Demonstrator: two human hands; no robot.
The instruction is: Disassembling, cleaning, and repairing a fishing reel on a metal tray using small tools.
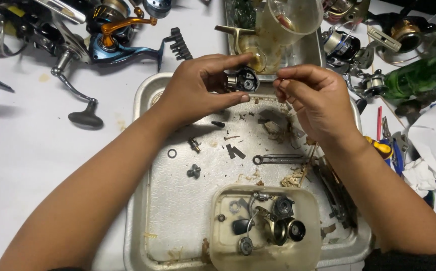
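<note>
Gripping a small dark reel body (243, 80) between thumb and fingertips, the left hand (198, 90) holds it above the metal tray (177, 200), while the right hand (316, 100), fingertips pinched together, hovers just right of it.

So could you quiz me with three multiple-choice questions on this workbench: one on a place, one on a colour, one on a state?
1. Where is the small spanner?
A. in the metal tray
B. on the white table
C. in the plastic tub

2. What colour is the bottle?
A. red
B. green
C. blue

3. What is the left hand doing?
A. resting flat
B. gripping a small dark reel part
C. holding the bottle

Answers: 1 A, it lies on the tray floor. 2 B, green glass at right. 3 B, fingers pinch it; the right hand hovers beside.
</note>
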